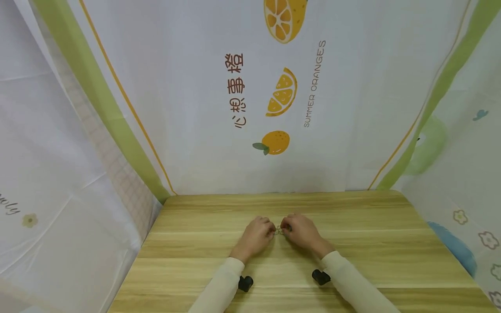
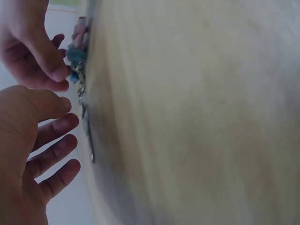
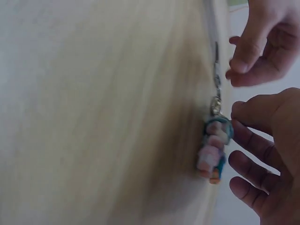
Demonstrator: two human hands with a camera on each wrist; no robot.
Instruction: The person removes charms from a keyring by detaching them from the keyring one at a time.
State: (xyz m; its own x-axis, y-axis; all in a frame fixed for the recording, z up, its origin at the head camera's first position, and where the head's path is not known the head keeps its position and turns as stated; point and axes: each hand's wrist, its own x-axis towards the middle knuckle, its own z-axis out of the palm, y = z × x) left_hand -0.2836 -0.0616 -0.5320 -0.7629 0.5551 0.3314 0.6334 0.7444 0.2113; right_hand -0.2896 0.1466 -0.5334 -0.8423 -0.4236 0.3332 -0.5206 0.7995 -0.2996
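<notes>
A small keychain lies on the wooden tabletop between the two hands. Its metal chain and ring [image 3: 216, 89] run toward the left hand, and its pink and teal charm [image 3: 214, 143] lies on the right hand's side. My left hand [image 1: 256, 234] is beside the metal end, thumb and fingers loosely bent; in the right wrist view its fingertips appear apart from the metal. My right hand [image 1: 303, 232] is by the charm, with thumb and index fingertip at its upper end, seemingly touching it. The other right fingers are loosely bent. Blur hides the charm's exact shape.
The wooden table [image 1: 188, 265] reaches back to a white curtain [image 1: 195, 130] printed with oranges. More printed cloth [image 1: 462, 182] hangs along the right and left sides. Dark camera mounts [image 1: 245, 283] show at both wrists, just above the tabletop.
</notes>
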